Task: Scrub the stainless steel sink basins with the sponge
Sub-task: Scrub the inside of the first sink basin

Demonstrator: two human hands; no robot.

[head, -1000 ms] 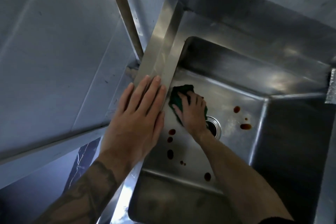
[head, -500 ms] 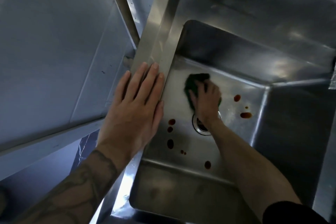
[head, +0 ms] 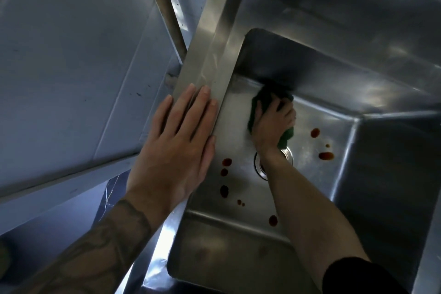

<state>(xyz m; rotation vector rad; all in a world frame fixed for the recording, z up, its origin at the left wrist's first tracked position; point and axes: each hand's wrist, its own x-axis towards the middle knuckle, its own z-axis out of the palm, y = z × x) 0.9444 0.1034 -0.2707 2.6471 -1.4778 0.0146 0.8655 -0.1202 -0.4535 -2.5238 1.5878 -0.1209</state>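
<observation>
Right hand fingers clamp sponge at basin far wall | stains lie lower-frame | left hand flat, fingers together, on rim.

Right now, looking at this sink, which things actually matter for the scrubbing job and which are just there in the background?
Part of the job:
- green sponge, pressed down by the right hand
- sink basin
- reddish-brown spots on the basin floor
- drain
- left hand, flat on the sink rim

Just there:
- metal post
- grey panel beside the sink
</observation>
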